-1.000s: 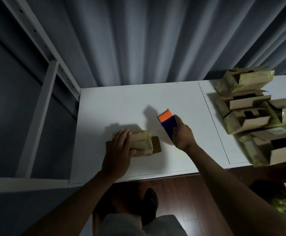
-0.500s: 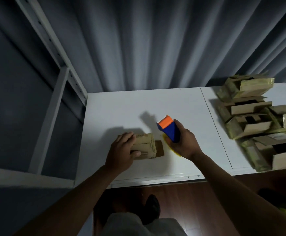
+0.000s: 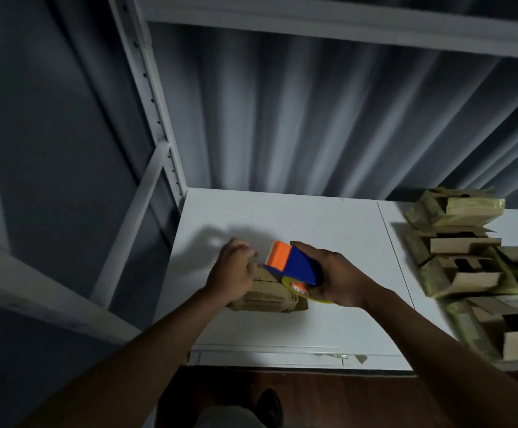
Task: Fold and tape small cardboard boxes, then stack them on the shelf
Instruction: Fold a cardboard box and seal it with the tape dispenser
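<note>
- Small brown cardboard box (image 3: 267, 296), matte and creased, lies on the smooth white tabletop (image 3: 328, 217).
- Left hand (image 3: 231, 273): fingers curled over the box's far-left top.
- Right hand (image 3: 336, 279): fingers wrapped around a glossy blue-and-orange plastic tape dispenser (image 3: 291, 262), its front end on the box top, just right of the left fingers.

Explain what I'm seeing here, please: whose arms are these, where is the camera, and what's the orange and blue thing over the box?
There is no machine: a person works with bare hands, filmed by a camera worn on the head, looking down. The left hand grips the far end of a small brown cardboard box lying on the white table. The right hand holds an orange and blue tape dispenser with a yellow tape roll, its orange end over the box top. A pile of open cardboard boxes lies at the right. A white metal shelf frame stands behind and to the left.
</note>
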